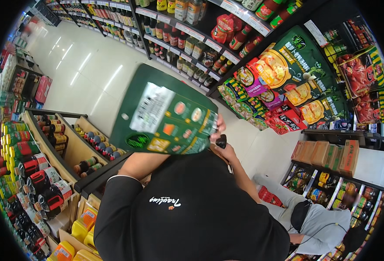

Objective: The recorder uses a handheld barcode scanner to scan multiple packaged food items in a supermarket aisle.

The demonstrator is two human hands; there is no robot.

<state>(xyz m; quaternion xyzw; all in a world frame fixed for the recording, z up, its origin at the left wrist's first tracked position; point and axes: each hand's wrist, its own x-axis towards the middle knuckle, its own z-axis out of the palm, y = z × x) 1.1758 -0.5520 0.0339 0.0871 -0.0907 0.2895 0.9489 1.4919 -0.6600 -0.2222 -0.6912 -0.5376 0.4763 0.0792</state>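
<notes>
A large green food pouch (166,122) is held up before my chest, its printed side with a white text panel towards me. My left forearm runs behind it, and the fingers of my left hand (218,126) wrap its right edge. The rest of that hand is hidden. Just below those fingers, my right hand (226,152) grips a small black object (221,141), mostly covered, so its kind is unclear. Similar green pouches (304,70) hang on the rack to the right.
Purple pouches (248,78) and red pouches (286,119) hang beside the green ones. Bottle shelves (179,39) stand ahead. A wooden display rack (71,138) is at left. A person in grey (326,225) is at lower right, near cartons (326,156) on a shelf.
</notes>
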